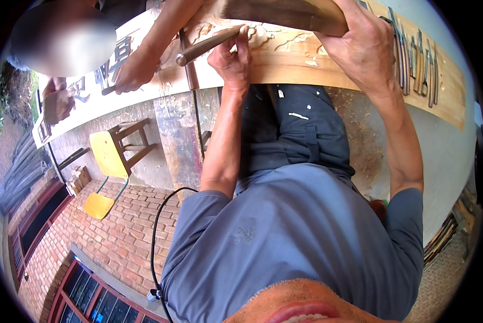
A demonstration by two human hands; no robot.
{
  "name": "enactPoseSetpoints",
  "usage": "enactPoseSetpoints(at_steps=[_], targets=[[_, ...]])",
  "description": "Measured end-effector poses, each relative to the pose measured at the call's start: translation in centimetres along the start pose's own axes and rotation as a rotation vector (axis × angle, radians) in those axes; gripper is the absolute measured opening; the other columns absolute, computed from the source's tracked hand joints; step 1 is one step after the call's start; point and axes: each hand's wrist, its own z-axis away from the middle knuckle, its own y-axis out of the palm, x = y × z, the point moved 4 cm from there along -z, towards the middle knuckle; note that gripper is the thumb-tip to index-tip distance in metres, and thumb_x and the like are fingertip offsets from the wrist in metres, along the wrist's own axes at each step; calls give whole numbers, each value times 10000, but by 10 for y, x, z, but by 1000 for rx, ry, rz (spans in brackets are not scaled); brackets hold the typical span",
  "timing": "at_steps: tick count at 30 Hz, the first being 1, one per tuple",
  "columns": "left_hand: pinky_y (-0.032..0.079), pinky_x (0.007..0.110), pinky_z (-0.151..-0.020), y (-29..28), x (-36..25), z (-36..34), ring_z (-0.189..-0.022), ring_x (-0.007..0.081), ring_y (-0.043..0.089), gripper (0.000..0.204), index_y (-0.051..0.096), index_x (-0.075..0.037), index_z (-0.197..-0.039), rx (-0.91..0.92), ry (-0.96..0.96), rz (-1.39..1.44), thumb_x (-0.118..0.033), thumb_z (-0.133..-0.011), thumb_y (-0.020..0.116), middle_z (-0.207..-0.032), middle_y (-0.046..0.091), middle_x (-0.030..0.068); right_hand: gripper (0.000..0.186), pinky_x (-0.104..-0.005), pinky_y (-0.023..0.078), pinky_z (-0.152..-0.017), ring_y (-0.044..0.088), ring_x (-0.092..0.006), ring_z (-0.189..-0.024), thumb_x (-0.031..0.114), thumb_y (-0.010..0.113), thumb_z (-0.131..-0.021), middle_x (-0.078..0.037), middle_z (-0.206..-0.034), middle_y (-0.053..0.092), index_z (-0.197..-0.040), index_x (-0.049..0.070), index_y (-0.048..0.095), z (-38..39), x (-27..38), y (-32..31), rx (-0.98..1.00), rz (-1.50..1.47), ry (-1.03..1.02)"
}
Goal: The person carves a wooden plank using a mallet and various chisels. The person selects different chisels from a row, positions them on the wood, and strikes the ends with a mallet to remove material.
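Observation:
My left hand [232, 62] is closed, fingers bent round a carving chisel [209, 47]. Its dark round handle slants down to the left, and its blade is hidden. In my right hand [360, 46] is one end of a thick wooden bat-like piece [284, 13], probably a mallet, which reaches left above the chisel and runs out at the upper edge. Both hands are over a pale wooden board [301, 70] with carved relief, where wood chips [311, 62] lie.
Several carving tools [419, 59] lie in a row at the right. A clamp bar [190, 75] crosses the board left of my hand. Further left, a co-worker's hand [136, 70] reaches over more tools. A yellow-seated chair [109, 156] and a brick floor [139, 215] are below.

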Motion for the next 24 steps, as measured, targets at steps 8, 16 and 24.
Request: enactPoseSetpoints(at_steps=[8, 16, 24], targets=[[574, 280, -579, 6, -2, -8, -661, 148, 759, 146, 712, -47, -1033, 74, 141, -143, -112, -980, 832, -779, 783, 81, 379, -458, 568, -635, 732, -409, -755, -14, 776, -748, -174, -840, 698, -1103, 39, 655, -18, 16, -11, -190, 22, -245], [607, 282, -643, 12, -5, -27, -665, 138, 757, 159, 687, -37, -991, 156, -2, -62, -129, -996, 815, -769, 766, 71, 339, -441, 587, -643, 748, -390, -749, 2, 799, -793, -175, -840, 711, -1101, 36, 663, -30, 27, -22, -241, -168, -204], [595, 370, -605, 2, -19, -3, -680, 284, 750, 144, 715, -54, -1036, 164, 263, -289, -65, -922, 803, -831, 758, 133, 369, -335, 592, -870, 756, -158, -933, 50, 823, -881, -53, -1099, 806, -1241, 57, 740, 31, -15, -7, -53, 133, 46]])
